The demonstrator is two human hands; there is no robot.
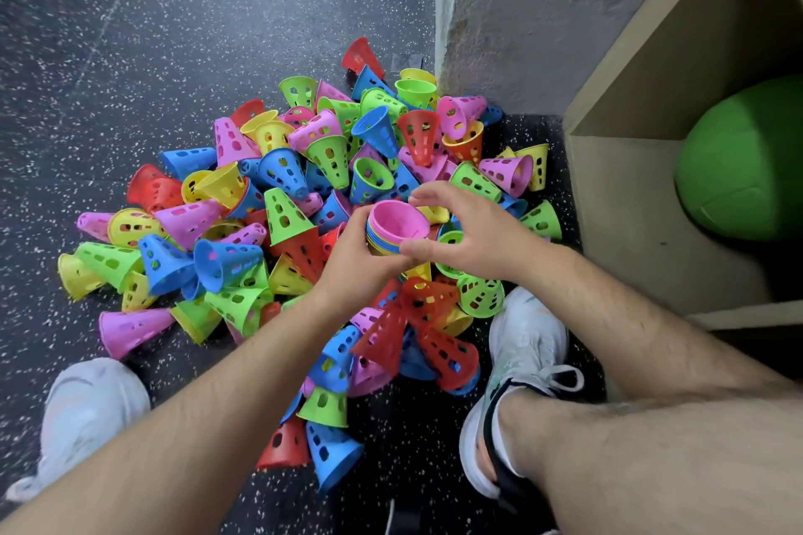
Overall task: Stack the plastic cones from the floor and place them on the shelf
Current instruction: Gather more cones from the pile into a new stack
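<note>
Head view: left hand [352,258] grips cone stack [397,222]; right hand [471,230] pinches its pink top rim above floor pile [282,169].

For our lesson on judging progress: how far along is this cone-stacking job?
Done: a short stack of nested cones, pink on top. In hand: the left hand grips the stack, and the right hand curls round its rim. Left: the big pile of loose cones on the floor, and the shelf, whose visible compartment holds only a green ball, no cones.
</note>
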